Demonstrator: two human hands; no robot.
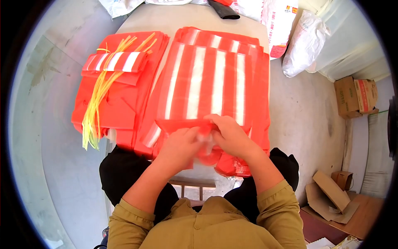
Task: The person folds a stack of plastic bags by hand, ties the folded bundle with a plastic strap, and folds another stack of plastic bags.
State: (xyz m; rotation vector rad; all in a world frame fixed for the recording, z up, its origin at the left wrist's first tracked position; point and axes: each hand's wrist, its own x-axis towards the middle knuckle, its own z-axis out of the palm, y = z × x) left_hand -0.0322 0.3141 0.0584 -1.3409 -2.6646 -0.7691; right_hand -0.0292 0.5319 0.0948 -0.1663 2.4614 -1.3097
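Observation:
In front of me lies a stack of red plastic bags with white stripes [219, 83]. My left hand [181, 144] is closed at the near edge of the top bag, its fingers bunching the red plastic. Close beside it, my right hand [232, 135] pinches the same edge, thumb and fingers together. Between the hands the plastic is crumpled and partly blurred, and some fingertips are hidden. More crumpled red plastic [228, 164] hangs below my right hand over the table's near edge.
To the left is a pile of folded red plastic [110, 112]. On it sit a small striped bundle [114, 61] and yellow strips [97, 97]. White sacks [304, 43] stand beyond the table [155, 18]. Cardboard boxes [348, 97] are at the right.

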